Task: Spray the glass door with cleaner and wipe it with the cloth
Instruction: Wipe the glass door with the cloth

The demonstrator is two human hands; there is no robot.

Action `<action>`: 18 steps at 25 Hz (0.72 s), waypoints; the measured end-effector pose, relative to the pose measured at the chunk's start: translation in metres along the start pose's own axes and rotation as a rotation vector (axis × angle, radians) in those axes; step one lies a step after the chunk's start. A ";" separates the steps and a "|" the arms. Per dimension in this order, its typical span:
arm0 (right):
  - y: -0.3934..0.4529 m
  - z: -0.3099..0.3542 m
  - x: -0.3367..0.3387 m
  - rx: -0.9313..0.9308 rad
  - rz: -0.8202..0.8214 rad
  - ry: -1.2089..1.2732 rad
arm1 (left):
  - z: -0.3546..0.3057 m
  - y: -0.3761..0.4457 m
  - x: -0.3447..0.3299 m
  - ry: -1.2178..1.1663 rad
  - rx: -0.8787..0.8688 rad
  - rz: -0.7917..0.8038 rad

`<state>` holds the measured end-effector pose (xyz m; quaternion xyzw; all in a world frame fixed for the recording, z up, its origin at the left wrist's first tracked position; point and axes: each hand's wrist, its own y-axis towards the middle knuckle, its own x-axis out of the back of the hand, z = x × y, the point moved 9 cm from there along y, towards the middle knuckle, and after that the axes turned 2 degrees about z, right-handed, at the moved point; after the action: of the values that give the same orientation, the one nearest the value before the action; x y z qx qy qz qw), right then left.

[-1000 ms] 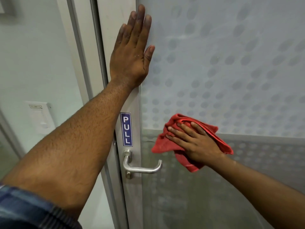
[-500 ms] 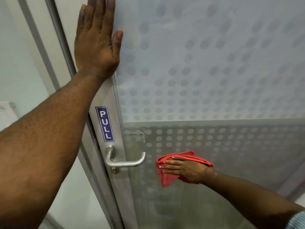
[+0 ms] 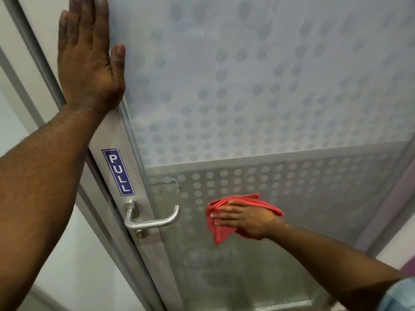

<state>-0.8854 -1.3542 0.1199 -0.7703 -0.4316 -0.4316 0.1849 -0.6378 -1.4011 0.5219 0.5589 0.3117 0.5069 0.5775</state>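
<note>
The frosted glass door (image 3: 258, 97) with a dotted pattern fills most of the view. My right hand (image 3: 249, 219) lies flat on a red cloth (image 3: 219, 232), pressing it against the lower glass panel, just right of the door handle. My left hand (image 3: 88, 57) rests flat and open on the metal door frame at upper left, fingers up, thumb over the edge of the glass. No spray bottle is in view.
A metal lever handle (image 3: 152, 219) sticks out from the door stile below a blue PULL sticker (image 3: 118, 172). A pale wall (image 3: 74, 254) lies left of the frame. A purple strip (image 3: 390, 207) runs along the door's right edge.
My right hand has carried the red cloth down from the mid rail to the lower panel beside the handle. The view has tilted and shifted; my left hand stays flat on the frame.
</note>
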 end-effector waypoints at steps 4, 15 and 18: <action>-0.061 -0.135 0.116 -0.721 -0.363 -0.079 | -0.006 -0.001 0.004 0.006 0.061 0.010; -0.025 -0.082 0.089 -0.549 -0.290 -0.092 | -0.154 0.001 -0.016 -0.096 -0.061 0.152; -0.119 -0.117 0.054 -0.845 -0.335 -0.050 | -0.194 -0.004 -0.030 -0.085 -0.079 0.197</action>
<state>-1.0291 -1.3373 0.2199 -0.7078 -0.3407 -0.5752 -0.2283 -0.8255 -1.3649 0.4767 0.5846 0.2105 0.5488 0.5592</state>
